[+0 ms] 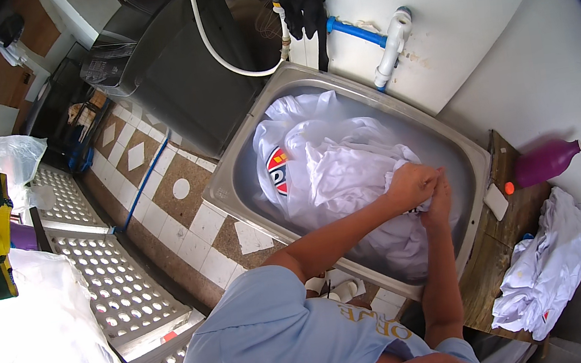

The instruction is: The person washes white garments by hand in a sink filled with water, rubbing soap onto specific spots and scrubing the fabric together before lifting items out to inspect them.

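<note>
A stainless steel sink (387,105) holds cloudy, soapy-looking water (435,146) and a heap of wet white clothes (348,170). One of these pieces bears a red, yellow and black printed patch (277,171). Over the right side of the heap, my left hand (410,185) is closed on a bunched white garment (400,167). My right hand (437,200) meets it there, its fingers closed on the same garment and pressed close to the left fingers. Part of the cloth between the hands is hidden by them.
On a wooden board (485,258) right of the sink lie white clothes (545,264), a pale bar-shaped object (496,202) and a purple bottle (545,162) by an orange cap (509,188). A dark washing machine (188,70) stands behind left; perforated plastic crates (116,281) line the left.
</note>
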`<state>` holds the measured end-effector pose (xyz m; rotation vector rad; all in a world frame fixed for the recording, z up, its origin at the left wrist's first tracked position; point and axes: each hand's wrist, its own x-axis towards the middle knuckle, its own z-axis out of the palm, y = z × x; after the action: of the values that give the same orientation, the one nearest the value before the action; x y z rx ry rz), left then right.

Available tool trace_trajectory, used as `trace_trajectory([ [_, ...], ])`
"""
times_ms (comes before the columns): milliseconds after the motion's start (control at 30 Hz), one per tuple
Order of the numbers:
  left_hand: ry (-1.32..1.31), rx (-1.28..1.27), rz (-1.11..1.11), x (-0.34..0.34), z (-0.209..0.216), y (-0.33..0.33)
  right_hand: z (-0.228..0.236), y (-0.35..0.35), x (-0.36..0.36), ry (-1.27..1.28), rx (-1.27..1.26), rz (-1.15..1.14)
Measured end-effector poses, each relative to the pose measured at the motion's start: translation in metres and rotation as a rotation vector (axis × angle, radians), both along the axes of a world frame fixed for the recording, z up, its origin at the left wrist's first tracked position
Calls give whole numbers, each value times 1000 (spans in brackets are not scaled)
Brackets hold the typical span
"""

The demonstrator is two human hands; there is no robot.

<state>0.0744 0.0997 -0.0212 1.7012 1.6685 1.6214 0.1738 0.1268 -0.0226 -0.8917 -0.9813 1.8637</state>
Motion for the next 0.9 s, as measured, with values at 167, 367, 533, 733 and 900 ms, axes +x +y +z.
trace_trajectory([
  [167,-26,48,-5,1,1,2,-9,5,2,29,-12,-23],
  [367,-7,60,-18,0,-2,2,-12,4,1,36,3,-22],
  [533,-30,85,-26,0,2,2,-10,6,3,1,28,-24],
  [733,-30,100,-19,2,-1,4,-21,11,6,45,29,16],
  [900,-75,122,-45,4,1,2,-21,10,11,-33,15,-3],
])
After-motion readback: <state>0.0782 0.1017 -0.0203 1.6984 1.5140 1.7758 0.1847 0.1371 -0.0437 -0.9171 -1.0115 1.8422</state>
